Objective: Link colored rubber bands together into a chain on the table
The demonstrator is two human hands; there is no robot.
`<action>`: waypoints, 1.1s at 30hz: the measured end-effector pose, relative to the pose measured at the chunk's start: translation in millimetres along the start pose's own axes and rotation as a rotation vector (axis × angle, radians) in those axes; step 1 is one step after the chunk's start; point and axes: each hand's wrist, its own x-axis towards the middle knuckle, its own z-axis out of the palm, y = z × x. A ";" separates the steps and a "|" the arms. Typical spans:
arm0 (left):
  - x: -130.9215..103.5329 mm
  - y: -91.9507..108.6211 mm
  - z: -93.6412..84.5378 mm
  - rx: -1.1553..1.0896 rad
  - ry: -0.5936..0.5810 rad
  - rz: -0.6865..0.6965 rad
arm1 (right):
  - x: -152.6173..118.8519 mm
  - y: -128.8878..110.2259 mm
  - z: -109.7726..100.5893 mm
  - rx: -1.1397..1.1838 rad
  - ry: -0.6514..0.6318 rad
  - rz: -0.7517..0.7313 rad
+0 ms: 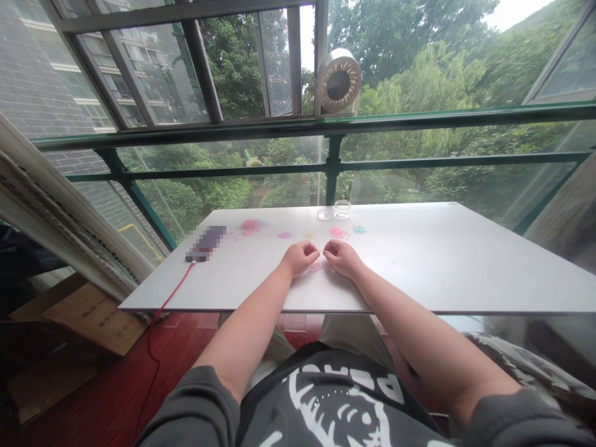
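Note:
Both hands are close together over the middle of the white table [410, 267], fingertips nearly meeting. My left hand [300, 258] is closed in a pinch; whatever it holds is too small to make out. My right hand [343, 258] is pinched too, its contents also unclear. Between and just below them lies a small pink pile [315, 266], partly hidden. Beyond the hands are another pink pile [339, 233], a blue pile [359, 230], a faint yellow pile [309, 235] and a pink-purple pile [284, 234]. A larger pink pile [250, 227] lies farther left.
Clear round containers [343, 210] stand at the table's back edge. A blurred-out device [207, 243] with a red cable [174, 289] lies at the left. A round fan-like object [339, 84] is above the green railing [279, 128]. A cardboard box [95, 316] sits at lower left.

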 end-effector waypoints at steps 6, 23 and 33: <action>-0.6 2.7 -1.5 0.003 -0.010 -0.012 | -0.3 -0.3 -0.4 0.010 -0.003 -0.003; -0.6 2.1 -0.7 -0.002 0.005 -0.017 | -0.9 -1.4 -0.7 0.013 0.010 0.006; -0.1 2.1 -0.7 0.016 0.007 -0.019 | -0.7 -0.1 -0.2 0.022 0.014 0.003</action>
